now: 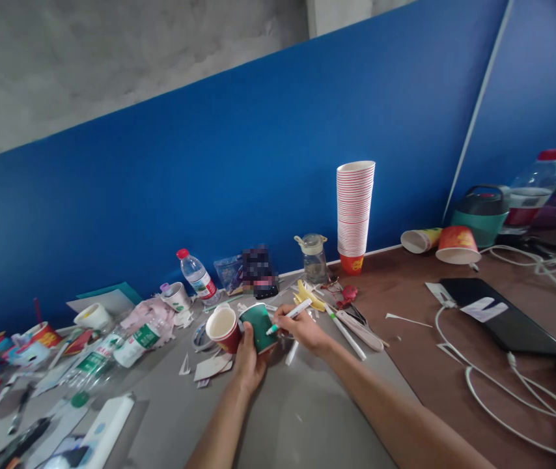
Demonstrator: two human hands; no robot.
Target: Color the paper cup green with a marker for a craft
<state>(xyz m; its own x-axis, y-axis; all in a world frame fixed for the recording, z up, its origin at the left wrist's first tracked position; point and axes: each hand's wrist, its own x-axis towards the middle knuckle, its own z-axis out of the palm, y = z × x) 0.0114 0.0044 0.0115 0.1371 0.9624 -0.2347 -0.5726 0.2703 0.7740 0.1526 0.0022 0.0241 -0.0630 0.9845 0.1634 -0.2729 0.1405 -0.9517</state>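
Note:
My left hand [250, 361] is wrapped round a dark green paper cup [257, 326], held tilted over the grey table. In my right hand [302, 331] is a white marker pen [291, 315], gripped like a pencil, with its green tip at the cup's right side. A red paper cup [224, 329] with a white inside stands just left of the green one, beside my left fingers. Whether those fingers touch it I cannot tell. Behind my right hand lie a yellow item [305, 294] and a white pen with a green end [345, 332].
A tall stack of paper cups [355, 212] rises by the blue partition [278, 150], next to a glass jar [314, 257]. Plastic bottles [198, 277] and paper scraps [211, 367] lie to the left. At right, a black tablet-like device [502, 319] and white cables [478, 384] cover the brown table.

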